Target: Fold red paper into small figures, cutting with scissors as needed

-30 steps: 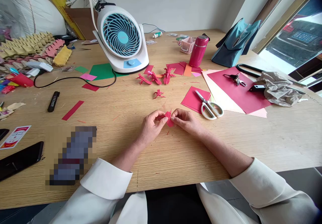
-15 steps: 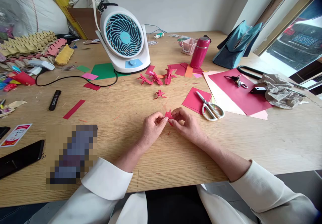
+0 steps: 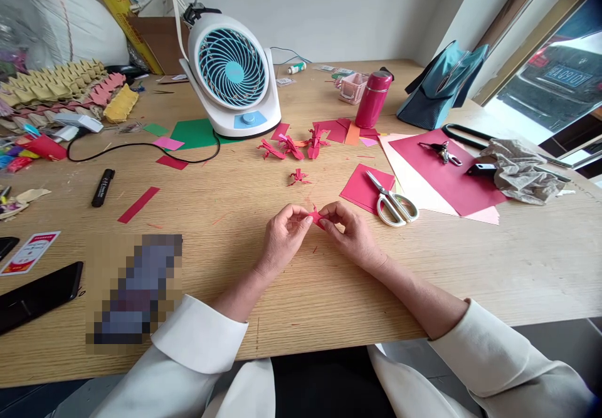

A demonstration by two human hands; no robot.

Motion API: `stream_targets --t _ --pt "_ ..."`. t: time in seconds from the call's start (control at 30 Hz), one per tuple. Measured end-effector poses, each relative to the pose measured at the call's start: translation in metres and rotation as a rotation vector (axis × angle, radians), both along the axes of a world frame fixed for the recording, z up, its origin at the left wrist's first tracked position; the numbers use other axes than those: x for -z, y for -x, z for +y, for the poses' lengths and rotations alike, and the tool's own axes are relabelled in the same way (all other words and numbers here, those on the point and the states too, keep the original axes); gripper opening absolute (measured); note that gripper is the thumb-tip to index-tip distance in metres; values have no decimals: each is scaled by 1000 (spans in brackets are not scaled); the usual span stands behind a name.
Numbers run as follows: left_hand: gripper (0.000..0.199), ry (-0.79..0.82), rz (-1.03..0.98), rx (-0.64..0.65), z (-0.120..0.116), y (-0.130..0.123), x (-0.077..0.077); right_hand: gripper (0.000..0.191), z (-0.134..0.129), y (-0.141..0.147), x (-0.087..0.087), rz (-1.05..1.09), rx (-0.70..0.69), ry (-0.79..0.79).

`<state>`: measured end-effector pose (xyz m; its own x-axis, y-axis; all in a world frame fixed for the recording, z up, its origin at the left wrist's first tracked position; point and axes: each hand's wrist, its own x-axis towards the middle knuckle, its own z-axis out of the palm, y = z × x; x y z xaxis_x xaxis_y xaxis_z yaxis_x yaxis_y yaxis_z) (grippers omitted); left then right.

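A small folded red paper figure [image 3: 316, 218] is pinched between my two hands, just above the wooden table [image 3: 197, 318]. My left hand [image 3: 285, 236] grips its left side with thumb and forefinger. From the right, my right hand [image 3: 350, 233] closes thumb and fingers on the other side. Fingers hide part of the figure; a thin tip sticks up at its top. Beyond the hands lies one loose red folded-paper figure [image 3: 298, 177], and behind it a group of similar red folded figures [image 3: 292, 146].
White-handled scissors [image 3: 397, 208] lie partly on red paper squares [image 3: 362, 186] at the right. A fan [image 3: 235, 73] and a pink flask [image 3: 374, 101] stand at the back. To the left are a black marker [image 3: 102, 187], a red strip [image 3: 138, 205] and a phone [image 3: 42, 296].
Both hands stay almost in place, still pinching the paper figure. The figure has turned slightly between the fingers, and the right hand's fingers have shifted a little.
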<state>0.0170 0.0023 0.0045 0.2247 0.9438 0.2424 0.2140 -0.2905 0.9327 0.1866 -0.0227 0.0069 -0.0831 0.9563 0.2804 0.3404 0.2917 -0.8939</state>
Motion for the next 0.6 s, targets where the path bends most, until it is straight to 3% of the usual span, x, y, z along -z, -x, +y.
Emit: stream_targets --t 0.27,0.6 --pt "16 7 44 0 3 2 4 5 0 -1 1 -62 -24 -25" --pt "13 61 -37 27 -2 -3 1 13 -5 3 1 -238 3 -219"
